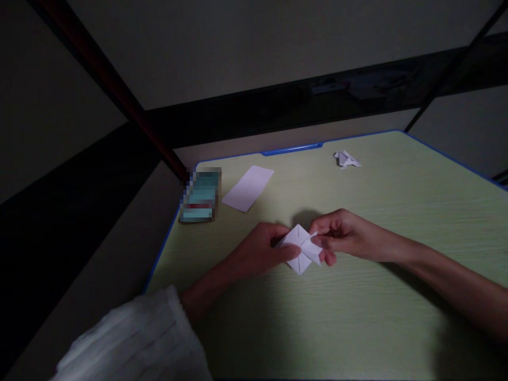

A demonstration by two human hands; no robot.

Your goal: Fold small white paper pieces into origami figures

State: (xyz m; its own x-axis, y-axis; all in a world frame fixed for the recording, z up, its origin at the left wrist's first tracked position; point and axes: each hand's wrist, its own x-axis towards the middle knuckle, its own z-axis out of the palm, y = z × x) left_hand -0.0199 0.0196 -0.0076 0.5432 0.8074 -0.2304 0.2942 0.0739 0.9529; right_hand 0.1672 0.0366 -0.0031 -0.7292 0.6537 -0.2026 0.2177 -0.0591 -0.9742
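A small white folded paper piece is held just above the pale green table near its middle. My left hand grips its left side, thumb on top and fingers curled beneath. My right hand pinches a flap on its right side with fingers pressed together. Both hands are closed on the paper. A white sleeve covers my left forearm.
A flat white paper strip lies at the back left. Beside it sits a blurred teal object at the table's left edge. A finished small folded paper figure rests at the back right. The table has a blue rim.
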